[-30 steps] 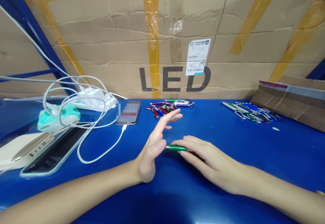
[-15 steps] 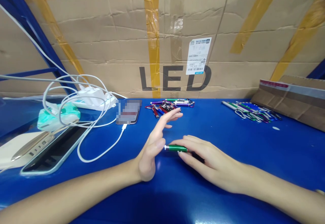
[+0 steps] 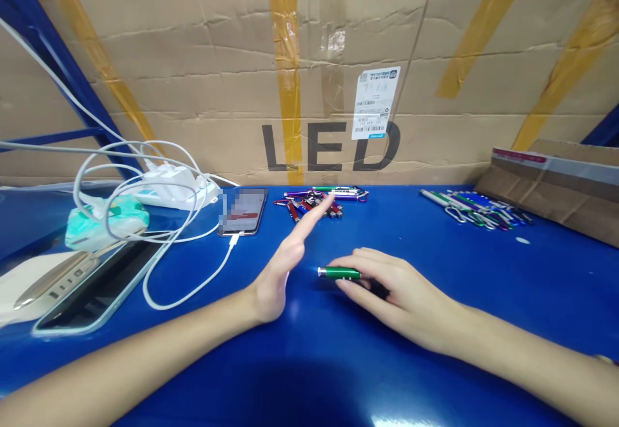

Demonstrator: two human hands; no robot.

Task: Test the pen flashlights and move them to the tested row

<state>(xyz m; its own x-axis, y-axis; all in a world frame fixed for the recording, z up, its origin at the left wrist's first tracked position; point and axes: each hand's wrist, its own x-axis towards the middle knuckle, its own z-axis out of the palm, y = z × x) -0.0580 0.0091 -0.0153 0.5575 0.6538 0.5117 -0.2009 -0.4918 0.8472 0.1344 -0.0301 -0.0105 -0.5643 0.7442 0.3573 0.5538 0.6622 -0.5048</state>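
My right hand is closed around a small green flashlight, its silver tip pointing left. A faint bluish glow shows at that tip. Facing it, my left hand is held upright with straight fingers and holds nothing; a gap separates it from the tip. Behind my left fingertips lies a pile of small red, blue and black flashlights with clips. Part of the pile is hidden by those fingers.
At the right lies a group of pen-shaped lights with carabiners, beside a cardboard box. On the left are a plugged-in phone, another phone, white cables and a power strip. A large LED carton backs the blue table.
My left hand has moved slightly left and its fingers now look more in line. The flashlight has shifted up and a little right, widening the gap, and its tip now glows bluish.
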